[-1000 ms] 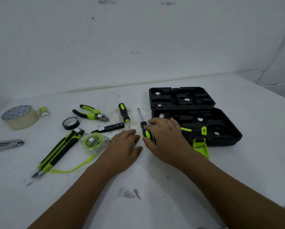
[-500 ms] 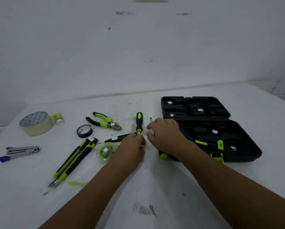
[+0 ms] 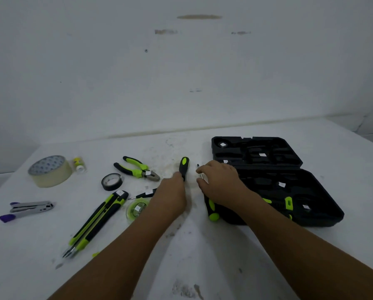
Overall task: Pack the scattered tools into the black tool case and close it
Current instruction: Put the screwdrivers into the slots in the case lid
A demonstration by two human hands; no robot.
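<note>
The black tool case (image 3: 324, 204) lies open at the right, its moulded lid (image 3: 257, 146) flat behind it. A green-and-black tool (image 3: 288, 204) sits in its near tray. My left hand (image 3: 171, 195) closes on the lower end of a black-and-green screwdriver (image 3: 184, 166) that points away from me. My right hand (image 3: 221, 182) lies over a second screwdriver (image 3: 212, 211) beside the case's left edge, fingers pinched on its shaft, with the handle sticking out under my wrist.
Left of my hands lie green pliers (image 3: 137, 168), a black tape roll (image 3: 111, 181), a tester pen (image 3: 145, 194), a green tape measure (image 3: 136, 210) and two utility knives (image 3: 98, 221). Further left are masking tape (image 3: 50, 171), a small yellow roll (image 3: 79, 164) and a stapler (image 3: 29, 210).
My left hand has reached forward from the tester pen onto the left screwdriver. My right hand has slid up the second screwdriver toward its shaft, uncovering the handle.
</note>
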